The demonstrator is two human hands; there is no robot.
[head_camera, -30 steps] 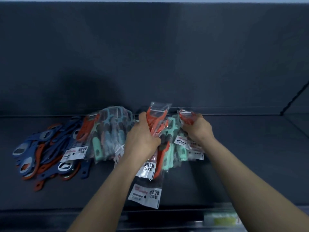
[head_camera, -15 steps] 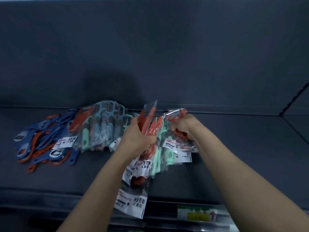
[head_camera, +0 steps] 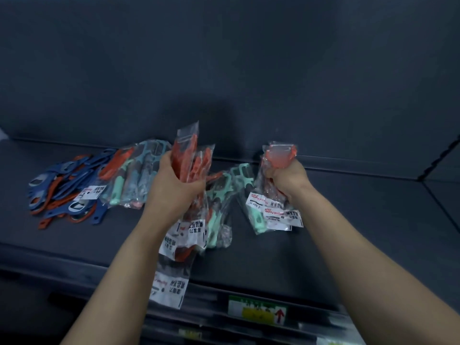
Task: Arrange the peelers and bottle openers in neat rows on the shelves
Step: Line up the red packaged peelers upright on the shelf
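At frame left, openers [head_camera: 62, 192] lie piled on the shelf [head_camera: 361, 220], bagged peelers [head_camera: 134, 180] beside them. At centre the left hand [head_camera: 174, 188] grips an orange bundle [head_camera: 191, 160]; right of centre, well apart, the right hand [head_camera: 286, 178] clutches another [head_camera: 278, 158].

Gripping a fan of bagged orange peelers [head_camera: 189, 160] in the left hand [head_camera: 174, 189], clutching a smaller bagged bunch [head_camera: 278, 156] in the right hand [head_camera: 288, 180], flanking mint peelers [head_camera: 225, 186] on the dark shelf [head_camera: 361, 220]; looking down at bottle openers [head_camera: 59, 190] heaped far left.
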